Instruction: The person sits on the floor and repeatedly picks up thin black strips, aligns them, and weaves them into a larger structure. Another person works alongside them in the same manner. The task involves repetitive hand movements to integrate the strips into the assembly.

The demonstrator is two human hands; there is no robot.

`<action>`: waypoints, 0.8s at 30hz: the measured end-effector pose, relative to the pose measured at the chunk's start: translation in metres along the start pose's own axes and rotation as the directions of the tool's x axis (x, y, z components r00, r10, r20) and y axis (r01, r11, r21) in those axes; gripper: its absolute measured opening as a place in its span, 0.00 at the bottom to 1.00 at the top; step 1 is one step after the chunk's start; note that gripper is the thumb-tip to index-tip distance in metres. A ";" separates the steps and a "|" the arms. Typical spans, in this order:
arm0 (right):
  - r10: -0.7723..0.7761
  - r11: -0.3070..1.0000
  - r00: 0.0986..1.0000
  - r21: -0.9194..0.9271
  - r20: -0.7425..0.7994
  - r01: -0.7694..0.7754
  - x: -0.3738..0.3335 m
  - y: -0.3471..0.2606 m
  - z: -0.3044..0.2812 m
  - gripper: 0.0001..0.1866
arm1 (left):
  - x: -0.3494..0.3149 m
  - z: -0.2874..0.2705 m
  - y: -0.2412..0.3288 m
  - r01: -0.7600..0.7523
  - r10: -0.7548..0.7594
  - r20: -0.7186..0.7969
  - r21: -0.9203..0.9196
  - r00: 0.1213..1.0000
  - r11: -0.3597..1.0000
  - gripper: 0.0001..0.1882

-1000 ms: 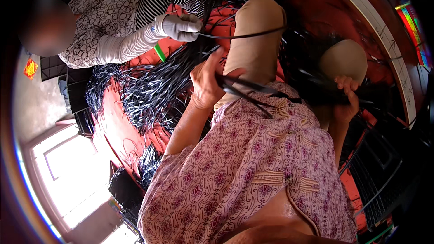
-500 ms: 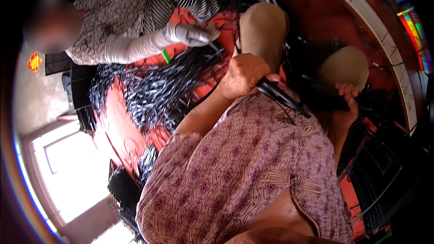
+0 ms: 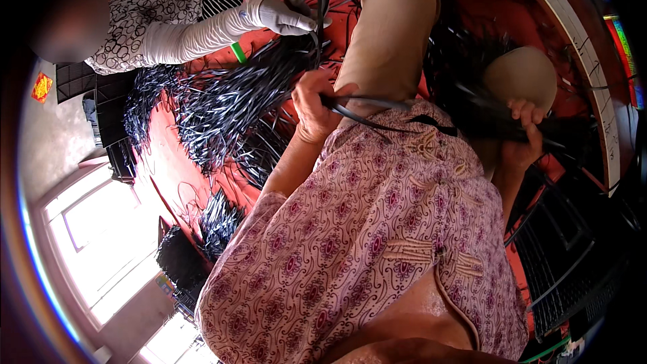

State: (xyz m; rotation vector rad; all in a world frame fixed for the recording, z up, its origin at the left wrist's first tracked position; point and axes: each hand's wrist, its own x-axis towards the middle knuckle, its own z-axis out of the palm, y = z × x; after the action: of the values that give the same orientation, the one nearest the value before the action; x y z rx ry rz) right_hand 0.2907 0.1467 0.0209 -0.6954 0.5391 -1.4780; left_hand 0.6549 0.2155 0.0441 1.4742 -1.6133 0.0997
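Observation:
My left hand [image 3: 314,105] is closed around the end of flat black strips [image 3: 377,102], just left of my near thigh. Those strips run rightward across my lap, spread into a narrow loop. At the right, by my other knee, my right hand [image 3: 526,136] has its fingers curled on a dark bundle of black strips [image 3: 482,120]. Blur and shadow hide how that bundle is arranged and where the strips join it.
A co-worker's gloved hand [image 3: 286,17] holds black strips at upper left. Below it lies a big heap of cut black strips [image 3: 229,104] on red flooring [image 3: 168,155]. A marked pale board [image 3: 573,23] curves along the right, and black woven panels [image 3: 563,249] lie at lower right.
My left hand has moved left, drawing the strips out longer across my lap. My right hand stays near the right knee. The co-worker's gloved hand now has strips standing upward from it.

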 end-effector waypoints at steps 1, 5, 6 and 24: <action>0.001 1.000 1.000 0.005 0.028 -0.001 0.001 0.001 -0.001 0.12 | 0.006 0.004 0.005 0.065 -0.067 -0.094 -0.020 0.993 0.998 0.26; 0.006 0.998 1.000 0.056 0.014 -0.006 0.001 0.002 0.003 0.12 | 0.014 -0.001 -0.006 -0.187 0.194 0.167 -0.053 0.967 0.981 0.13; 0.001 0.999 1.000 0.048 -0.002 -0.001 -0.001 0.003 0.004 0.12 | 0.005 0.003 -0.008 -0.120 0.121 0.138 -0.016 0.983 0.993 0.14; 0.034 0.999 0.999 0.032 0.002 -0.034 -0.005 -0.002 0.006 0.11 | 0.038 0.009 -0.018 -0.185 0.169 0.489 -0.016 0.856 0.983 0.21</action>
State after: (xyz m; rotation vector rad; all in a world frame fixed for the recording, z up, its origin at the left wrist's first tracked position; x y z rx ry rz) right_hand 0.2934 0.1520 0.0254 -0.6590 0.5224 -1.4516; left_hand 0.6699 0.1763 0.0548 1.4432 -2.1663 -0.1608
